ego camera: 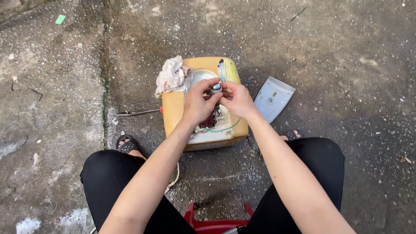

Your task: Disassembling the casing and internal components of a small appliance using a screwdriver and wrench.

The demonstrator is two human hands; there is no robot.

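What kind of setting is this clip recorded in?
Probably an outdoor yard or pavement used as an informal repair spot. The ground is rough, cracked concrete, damp in patches. A yellow appliance lies opened on it, a loose grey panel beside it, and the person sits low on a red stool.

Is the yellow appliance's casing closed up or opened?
Opened: the yellow appliance shows bare wiring inside, and a pale cover panel lies apart on the ground beside it.

A yellow-orange appliance casing (173,112) shows a white inner panel (208,134) with red windings (209,120) and a green wire (225,128). The rag (172,77) is white with reddish stains, the loose cover (273,98) pale grey. Black trousers (112,182), red stool (214,223), mottled grey concrete (346,43).
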